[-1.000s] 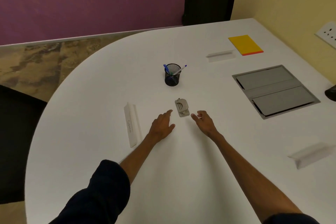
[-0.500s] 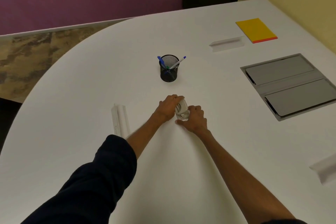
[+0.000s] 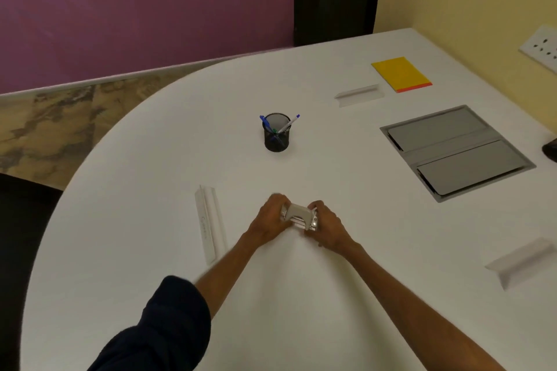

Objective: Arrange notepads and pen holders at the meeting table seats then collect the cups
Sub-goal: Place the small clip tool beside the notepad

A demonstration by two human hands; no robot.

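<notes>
A small grey metal hole punch (image 3: 299,215) sits low on the white table (image 3: 150,190), gripped from both sides. My left hand (image 3: 271,215) holds its left end and my right hand (image 3: 327,227) holds its right end. Beyond them stands a black mesh pen holder (image 3: 276,135) with blue and white pens in it. A yellow notepad (image 3: 401,73) with an orange edge lies at the far right of the table. No cups are in view.
Three clear name-plate stands rest on the table: one left of my hands (image 3: 209,224), one near the notepad (image 3: 360,95), one at the right edge (image 3: 526,259). A grey cable hatch (image 3: 455,150) is set into the tabletop. A black chair (image 3: 18,220) is at the left.
Both hands reached forward and closed on the hole punch, then pulled it nearer to me and turned it sideways.
</notes>
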